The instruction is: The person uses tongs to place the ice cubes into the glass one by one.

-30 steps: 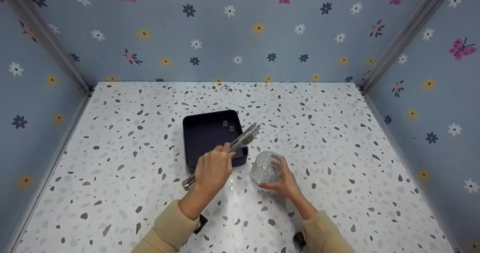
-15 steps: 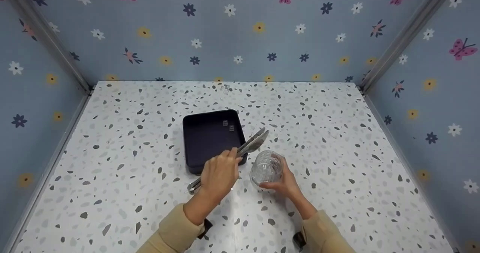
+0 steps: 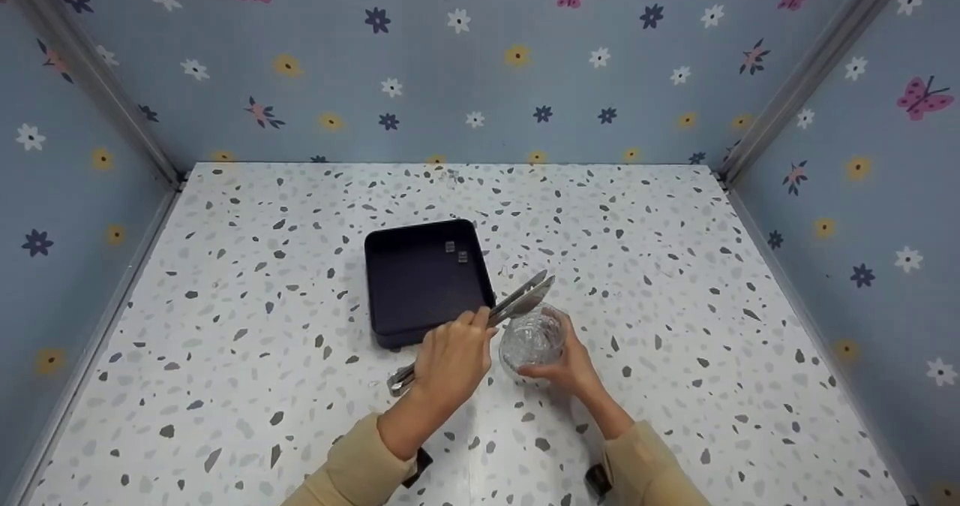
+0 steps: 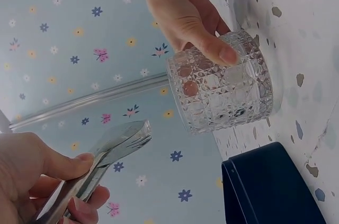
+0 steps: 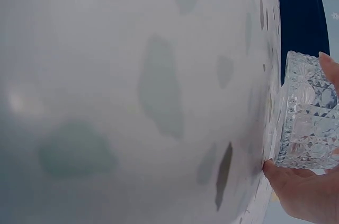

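Observation:
My left hand (image 3: 455, 352) grips a pair of metal tongs (image 3: 525, 297), whose tips reach over the far edge of the glass. In the left wrist view the tong arms (image 4: 124, 140) lie close together, and nothing shows clearly between them. A clear cut-pattern glass (image 3: 527, 347) stands on the table, its mouth upward. Around its right side curl the thumb and fingers of my right hand (image 3: 576, 363). Whether the glass holds anything is hard to tell through its pattern. To the left sits a dark square tray (image 3: 401, 338) with two small clear cubes (image 3: 463, 257) at its far right.
The white speckled tabletop (image 3: 675, 303) surrounds the tray and glass. Flower-and-butterfly panels (image 3: 450, 63) wall it in at the back, left and right, joined by grey metal corner strips (image 3: 814, 63).
My left hand and the tongs have moved right and toward me, from above the tray's right edge to the glass. The right hand and glass have stayed still.

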Tool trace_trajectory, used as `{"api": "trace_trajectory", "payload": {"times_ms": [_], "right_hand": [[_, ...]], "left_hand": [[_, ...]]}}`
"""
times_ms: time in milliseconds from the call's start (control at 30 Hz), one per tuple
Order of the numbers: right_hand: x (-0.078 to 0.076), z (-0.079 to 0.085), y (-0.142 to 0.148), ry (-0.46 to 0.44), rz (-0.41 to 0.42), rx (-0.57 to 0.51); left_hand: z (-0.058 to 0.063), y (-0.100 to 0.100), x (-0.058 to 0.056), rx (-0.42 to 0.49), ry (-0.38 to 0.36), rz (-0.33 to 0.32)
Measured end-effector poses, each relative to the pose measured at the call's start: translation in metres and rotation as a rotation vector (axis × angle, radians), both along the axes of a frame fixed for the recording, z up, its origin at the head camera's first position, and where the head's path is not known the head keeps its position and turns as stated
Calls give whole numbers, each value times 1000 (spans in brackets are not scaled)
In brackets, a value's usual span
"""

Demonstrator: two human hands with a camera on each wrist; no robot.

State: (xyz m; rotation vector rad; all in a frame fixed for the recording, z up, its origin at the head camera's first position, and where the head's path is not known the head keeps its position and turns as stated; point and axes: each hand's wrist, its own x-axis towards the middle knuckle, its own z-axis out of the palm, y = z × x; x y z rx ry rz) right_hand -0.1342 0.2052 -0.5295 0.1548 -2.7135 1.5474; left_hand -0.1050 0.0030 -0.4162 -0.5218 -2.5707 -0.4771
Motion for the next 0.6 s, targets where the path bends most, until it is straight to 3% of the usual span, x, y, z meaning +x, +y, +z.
{"api": "trace_trajectory", "payload": {"times_ms": [600], "right_hand": [[0, 1, -1, -21, 8, -8]], "left_hand": [[1, 0, 1, 49, 32, 53]]}}
